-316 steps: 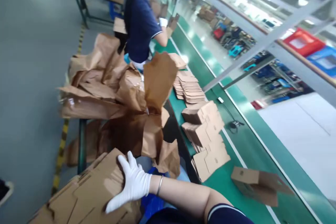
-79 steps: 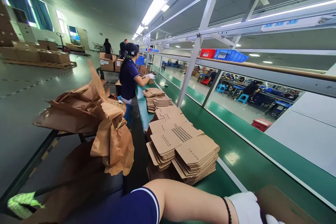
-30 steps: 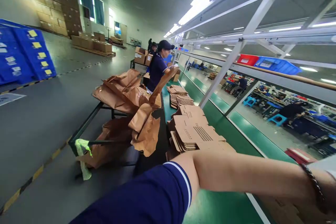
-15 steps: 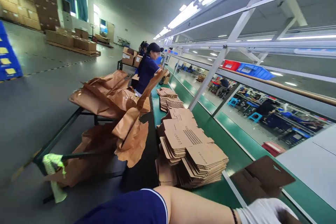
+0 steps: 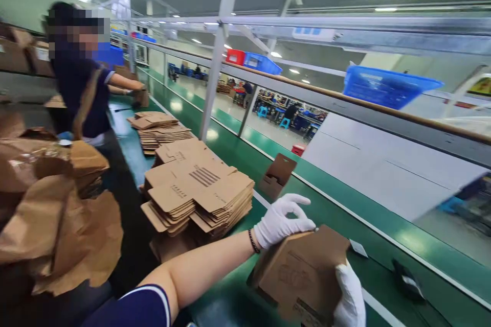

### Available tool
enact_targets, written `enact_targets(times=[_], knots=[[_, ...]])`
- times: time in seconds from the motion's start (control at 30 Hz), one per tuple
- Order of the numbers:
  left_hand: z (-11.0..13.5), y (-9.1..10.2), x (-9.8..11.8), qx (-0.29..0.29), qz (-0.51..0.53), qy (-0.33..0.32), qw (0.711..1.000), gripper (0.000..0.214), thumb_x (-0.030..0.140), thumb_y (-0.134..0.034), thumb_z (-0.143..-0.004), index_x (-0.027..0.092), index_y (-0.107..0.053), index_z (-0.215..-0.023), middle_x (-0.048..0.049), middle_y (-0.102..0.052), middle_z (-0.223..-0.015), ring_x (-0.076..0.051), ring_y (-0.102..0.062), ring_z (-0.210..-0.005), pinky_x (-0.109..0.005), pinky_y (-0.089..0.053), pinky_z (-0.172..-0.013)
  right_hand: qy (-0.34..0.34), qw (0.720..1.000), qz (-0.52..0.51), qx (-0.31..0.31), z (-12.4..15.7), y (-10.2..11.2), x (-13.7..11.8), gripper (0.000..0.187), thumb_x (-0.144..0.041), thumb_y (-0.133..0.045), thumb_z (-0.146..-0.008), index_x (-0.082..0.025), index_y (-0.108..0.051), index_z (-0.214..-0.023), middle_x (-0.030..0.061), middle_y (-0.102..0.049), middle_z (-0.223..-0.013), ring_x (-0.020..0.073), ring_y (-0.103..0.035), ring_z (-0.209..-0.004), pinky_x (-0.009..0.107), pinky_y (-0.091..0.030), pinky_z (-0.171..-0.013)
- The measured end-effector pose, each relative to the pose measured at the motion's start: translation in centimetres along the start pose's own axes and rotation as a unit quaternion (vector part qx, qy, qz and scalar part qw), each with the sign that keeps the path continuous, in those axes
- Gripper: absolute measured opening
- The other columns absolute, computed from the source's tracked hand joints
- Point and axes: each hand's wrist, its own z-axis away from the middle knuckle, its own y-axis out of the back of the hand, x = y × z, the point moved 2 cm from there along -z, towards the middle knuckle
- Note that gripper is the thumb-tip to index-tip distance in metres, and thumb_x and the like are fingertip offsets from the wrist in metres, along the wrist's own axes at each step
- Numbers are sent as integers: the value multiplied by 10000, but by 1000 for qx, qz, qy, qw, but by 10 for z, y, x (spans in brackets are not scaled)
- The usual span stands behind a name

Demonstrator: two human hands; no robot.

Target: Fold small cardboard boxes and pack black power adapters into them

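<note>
Over the green worktop (image 5: 215, 299), the left arm stretches forward from the lower left, its elbow bent slightly. The left hand (image 5: 286, 219) has the index finger extended and another fingertip touching the upper edge of one tilted box (image 5: 303, 276); whether it grips, I cannot tell. The right hand (image 5: 350, 296) is clamped on the right side of this box. A second box (image 5: 278, 176) stands behind. Two groups of flat cartons are there, a near group (image 5: 203, 179) and a far group (image 5: 161, 132), beside one co-worker (image 5: 79, 87).
</note>
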Motion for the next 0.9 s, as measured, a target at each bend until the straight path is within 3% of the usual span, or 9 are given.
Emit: enact_targets(times=[0.1, 0.17, 0.23, 0.33, 0.43, 0.53, 0.67, 0.77, 0.9], knots=[[16, -3, -2, -90, -38, 7, 995, 716, 826, -467, -759, 182, -707, -960, -151, -570, -1313, -324, -436, -1316, -462, -310, -1125, 63, 997, 19, 25, -8, -1, -4, 558, -634, -624, -815, -189, -687, -1145, 122, -623, -1273, 368, -542, -1200, 486, -439, -998], [26, -4, -6, -95, -57, 17, 994, 728, 822, -412, -790, 194, -653, -1069, -149, -474, -1424, -331, -364, -1374, -495, -272, -1145, 109, 993, 46, 7, -12, -2, -11, 538, -646, -638, -802, -199, -712, -1091, 135, -576, -1330, 363, -523, -1219, 488, -429, -1007], [32, -5, -9, -67, -92, 10, 993, 649, 796, -453, -795, 186, -627, -933, -153, -471, -1392, -333, -440, -1292, -502, -327, -1102, 132, 989, 54, -39, -13, -4, -16, 501, -660, -606, -821, -212, -729, -1010, 129, -566, -1325, 344, -546, -1189, 485, -438, -1003], [32, -9, -11, -43, -147, -18, 988, 556, 721, -463, -848, 186, -543, -720, -112, -569, -1081, -267, -565, -1038, -448, -445, -969, 128, 987, 52, -80, -11, -7, -19, 514, -676, -536, -858, -232, -706, -1055, 114, -555, -1329, 327, -558, -1178, 480, -450, -1001], [32, -12, -10, -19, -182, -51, 982, 446, 583, -485, -906, 191, -506, -696, -81, -552, -958, -236, -577, -965, -407, -475, -902, 96, 992, 69, -53, -7, -8, -17, 505, -592, -498, -916, -248, -595, -1273, 108, -487, -1430, 320, -501, -1267, 486, -427, -1042], [34, -11, -6, -2, -220, -104, 970, 229, 408, -505, -921, 198, -527, -832, -88, -558, -1016, -242, -573, -1025, -419, -466, -931, 112, 989, 98, -9, -3, -8, -18, 483, -439, -486, -950, -267, -478, -1402, 88, -467, -1466, 296, -467, -1314, 499, -386, -1090], [38, -9, 1, -43, -274, -155, 948, 250, 277, -452, -922, 214, -547, -1144, -119, -489, -1287, -255, -520, -1186, -447, -421, -1026, 202, 969, 141, 6, 2, -7, -25, 298, -303, -448, -954, -241, -669, -1144, 83, -526, -1413, 296, -515, -1266, 516, -412, -1066], [37, -7, 3, -72, -279, -164, 943, 249, 265, -379, -957, 212, -594, -1073, -107, -451, -1351, -234, -530, -1188, -427, -410, -1045, 233, 959, 155, 41, 5, -6, -31, 253, -256, -449, -944, -201, -694, -979, 108, -607, -1304, 306, -547, -1225, 538, -443, -1023], [35, -9, 1, -56, -287, -148, 945, 372, 373, -318, -986, 182, -623, -889, -125, -503, -1290, -255, -564, -1125, -445, -431, -1002, 222, 961, 159, 50, 4, -8, -34, 267, -212, -467, -927, -192, -650, -734, 97, -692, -1077, 309, -585, -1163, 541, -480, -962]])
